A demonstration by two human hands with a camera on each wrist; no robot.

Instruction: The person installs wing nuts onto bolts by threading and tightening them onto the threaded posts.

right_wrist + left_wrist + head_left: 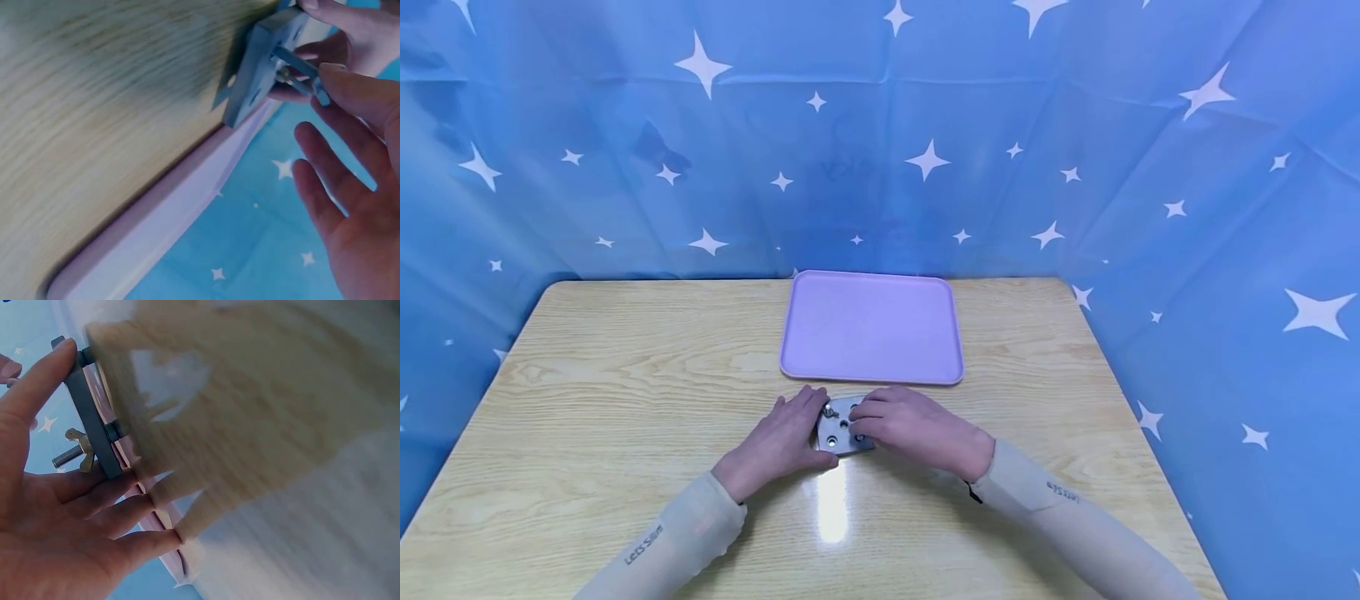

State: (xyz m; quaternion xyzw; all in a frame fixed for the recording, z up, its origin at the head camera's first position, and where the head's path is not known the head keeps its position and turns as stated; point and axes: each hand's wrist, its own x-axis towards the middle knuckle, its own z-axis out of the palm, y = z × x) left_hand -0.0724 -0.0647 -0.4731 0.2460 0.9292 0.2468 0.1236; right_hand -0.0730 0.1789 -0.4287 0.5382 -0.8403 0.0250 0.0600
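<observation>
wood table (625,375) | lilac tray (872,329) | starry blue backdrop (850,50) | left hand (778,442) grips plate (835,427) | right hand (921,427) pinches rod (296,61)

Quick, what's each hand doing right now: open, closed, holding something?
Left hand: holding the metal plate by its edges.
Right hand: pinching a small metal rod.

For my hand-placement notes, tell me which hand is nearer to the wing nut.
Left. The left hand grips the metal plate close beside the wing nut; the right hand is farther off, over the plate's opposite side.
</observation>
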